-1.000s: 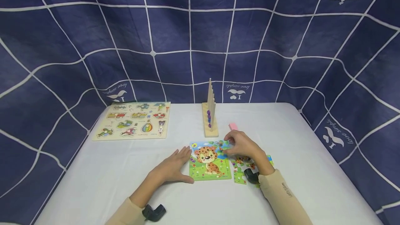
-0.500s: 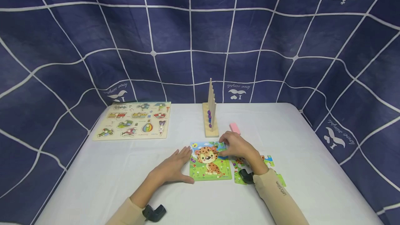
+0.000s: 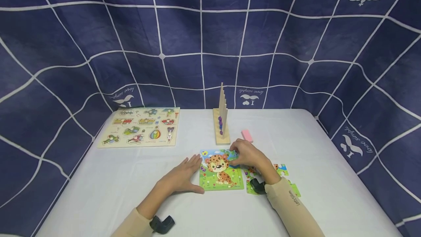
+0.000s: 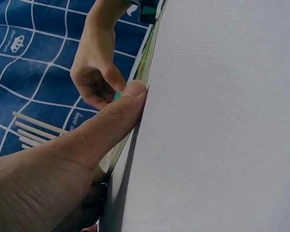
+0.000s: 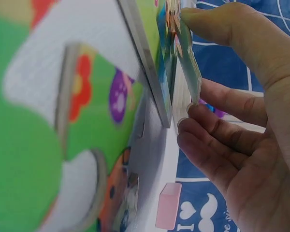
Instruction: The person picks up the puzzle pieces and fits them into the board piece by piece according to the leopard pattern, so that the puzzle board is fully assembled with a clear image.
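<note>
A square jigsaw puzzle (image 3: 208,184) showing a cartoon leopard on grass lies flat in front of me in the head view. My left hand (image 3: 180,176) rests at its left side with the fingers extended and the thumb by the lower left corner. In the left wrist view that thumb (image 4: 111,118) lies along the puzzle's edge. Over the upper right corner, my right hand (image 3: 248,154) pinches a puzzle piece. Seen from the right wrist, the puzzle piece (image 5: 191,67) stands tilted between thumb and fingers, close over the board.
Several loose puzzle pieces (image 3: 282,169) lie right of the board, partly under my right forearm. Behind stand a wooden peg rack (image 3: 222,140) with purple and blue beads and a pink block (image 3: 247,135). A wooden vehicle puzzle board (image 3: 139,127) lies at the back left.
My right hand has moved a little left and inward over the puzzle's upper right corner with the puzzle piece, uncovering more of the pink block and loose pieces. My left hand stays in place.
</note>
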Motion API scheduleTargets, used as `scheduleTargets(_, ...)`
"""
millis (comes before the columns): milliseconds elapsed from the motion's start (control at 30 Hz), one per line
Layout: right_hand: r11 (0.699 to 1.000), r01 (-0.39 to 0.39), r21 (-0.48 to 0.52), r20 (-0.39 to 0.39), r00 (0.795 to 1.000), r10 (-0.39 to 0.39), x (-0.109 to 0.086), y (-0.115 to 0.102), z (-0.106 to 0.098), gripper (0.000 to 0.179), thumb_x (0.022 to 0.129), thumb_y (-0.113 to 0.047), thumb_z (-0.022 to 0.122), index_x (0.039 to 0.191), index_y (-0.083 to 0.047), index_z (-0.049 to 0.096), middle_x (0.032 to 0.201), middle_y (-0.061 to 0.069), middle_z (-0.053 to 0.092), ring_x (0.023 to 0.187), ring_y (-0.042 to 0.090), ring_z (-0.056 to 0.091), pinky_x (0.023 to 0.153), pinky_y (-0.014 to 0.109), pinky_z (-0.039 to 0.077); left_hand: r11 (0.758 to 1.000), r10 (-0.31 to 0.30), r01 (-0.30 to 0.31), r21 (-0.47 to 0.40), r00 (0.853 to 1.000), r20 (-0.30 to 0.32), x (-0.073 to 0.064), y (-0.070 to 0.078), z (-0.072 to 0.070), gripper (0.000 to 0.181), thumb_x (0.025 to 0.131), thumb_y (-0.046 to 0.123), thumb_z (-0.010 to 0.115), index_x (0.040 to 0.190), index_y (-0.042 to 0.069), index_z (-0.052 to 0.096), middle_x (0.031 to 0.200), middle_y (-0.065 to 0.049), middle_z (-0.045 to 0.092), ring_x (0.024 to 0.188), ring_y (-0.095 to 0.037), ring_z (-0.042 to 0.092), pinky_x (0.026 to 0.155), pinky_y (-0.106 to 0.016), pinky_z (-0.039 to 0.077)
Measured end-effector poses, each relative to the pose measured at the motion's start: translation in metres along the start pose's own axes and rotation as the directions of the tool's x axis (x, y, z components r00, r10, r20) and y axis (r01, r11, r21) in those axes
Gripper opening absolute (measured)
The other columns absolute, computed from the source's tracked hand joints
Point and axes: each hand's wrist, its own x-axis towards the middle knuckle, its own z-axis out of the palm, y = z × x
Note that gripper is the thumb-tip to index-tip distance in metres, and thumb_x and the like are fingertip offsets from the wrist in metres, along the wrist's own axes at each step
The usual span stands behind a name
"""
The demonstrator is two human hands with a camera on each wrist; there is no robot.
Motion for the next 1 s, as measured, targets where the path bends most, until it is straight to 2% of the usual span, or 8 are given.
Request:
scheduleTargets(233,1.0,0.007,-0.019,0.0,1.0,-0.007,0.0024,-0.0016,0.0003,0.048,0.064,-0.036,0.087,0.101,-0.01,0.07,0.09,-0.005,0.06,0.075,0.009,0.049,0.07,0.024,0.049,1.0,-0.007,0.007,-0.001,1.0,0.006,0.0007,0.0007,-0.0024,0.116,0.069,0.074,0.068,0.151,0.001,0.03,0.162,-0.012,0.021,0.152,-0.026,0.017,0.125,-0.045,0.018)
scheduleTargets(433,1.0,-0.007,-0.024,0.005,1.0,0.007,0.0035,-0.0009,0.0001,0.047,0.065,-0.038,0.087,0.1,-0.011,0.071,0.091,-0.005,0.063,0.077,0.008,0.052,0.074,0.025,0.051,1.0,-0.005,0.005,0.009,1.0,0.004,0.0012,0.0005,-0.0039,0.116,0.069,0.074,0.069,0.151,0.001,0.03,0.162,-0.013,0.022,0.152,-0.026,0.018,0.125,-0.044,0.019)
scheduleTargets(767,1.0,-0.011,-0.015,0.014,1.0,0.011,0.0025,-0.0012,0.0014,0.049,0.065,-0.038,0.087,0.102,-0.01,0.072,0.091,-0.004,0.063,0.075,0.008,0.05,0.069,0.024,0.049,1.0,-0.002,0.002,0.005,1.0,0.0,0.0014,-0.0015,0.0004,0.119,0.068,0.077,0.066,0.152,0.002,0.029,0.162,-0.012,0.021,0.152,-0.026,0.017,0.125,-0.044,0.018)
scheduleTargets(1000,1.0,-0.017,0.008,0.024,1.0,0.017,0.0009,-0.0014,0.0039,0.049,0.065,-0.036,0.089,0.103,-0.009,0.072,0.093,-0.005,0.061,0.077,0.008,0.051,0.074,0.026,0.051,1.0,-0.003,0.003,0.004,1.0,-0.001,0.0008,-0.0016,0.0016,0.119,0.067,0.079,0.065,0.152,0.002,0.029,0.162,-0.011,0.021,0.152,-0.026,0.017,0.125,-0.044,0.018)
